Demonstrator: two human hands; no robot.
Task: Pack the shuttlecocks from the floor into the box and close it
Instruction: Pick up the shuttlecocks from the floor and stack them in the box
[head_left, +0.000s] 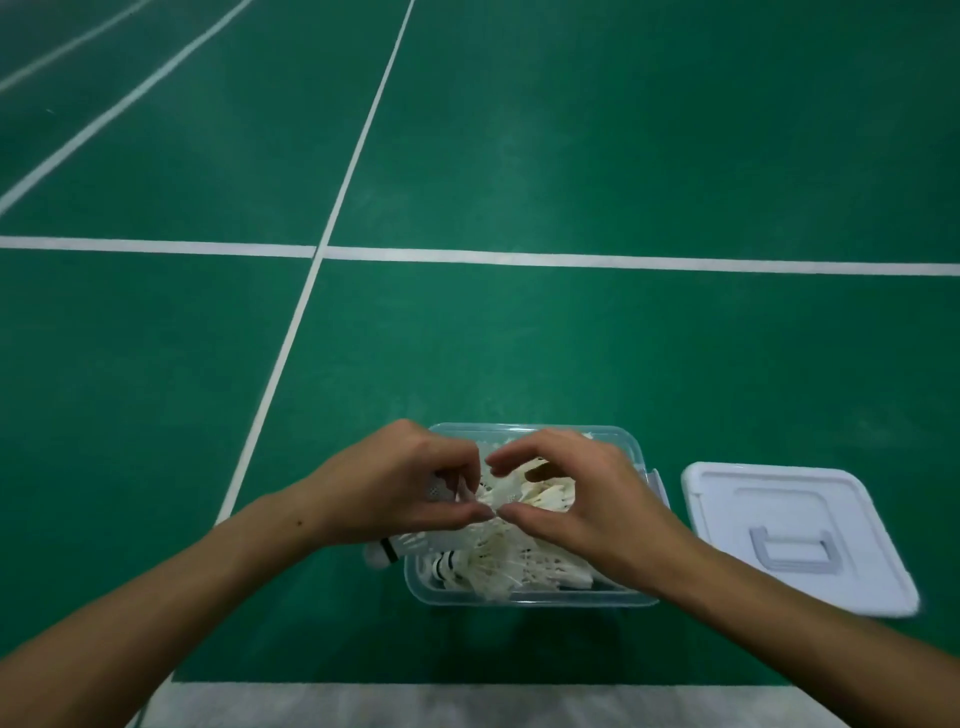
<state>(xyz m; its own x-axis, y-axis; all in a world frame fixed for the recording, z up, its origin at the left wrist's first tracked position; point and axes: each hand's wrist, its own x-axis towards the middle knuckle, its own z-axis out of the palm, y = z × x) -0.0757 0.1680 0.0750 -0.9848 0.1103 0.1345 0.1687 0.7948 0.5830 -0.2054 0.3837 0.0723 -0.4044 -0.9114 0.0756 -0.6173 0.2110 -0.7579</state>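
Head view: my left hand (410, 483) pinches a shuttlecock (501, 493) over the box (519, 597) on the floor; my right hand (576, 499) curves loosely beside it. Feathers look light and crushable, so I'd hold near the cork. Lid (795, 535) lies right.

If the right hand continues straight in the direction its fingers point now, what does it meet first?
Most likely the left hand: the right hand points toward it over the box, fingertips almost meeting, with only shuttlecocks between and below. Depth is unclear.
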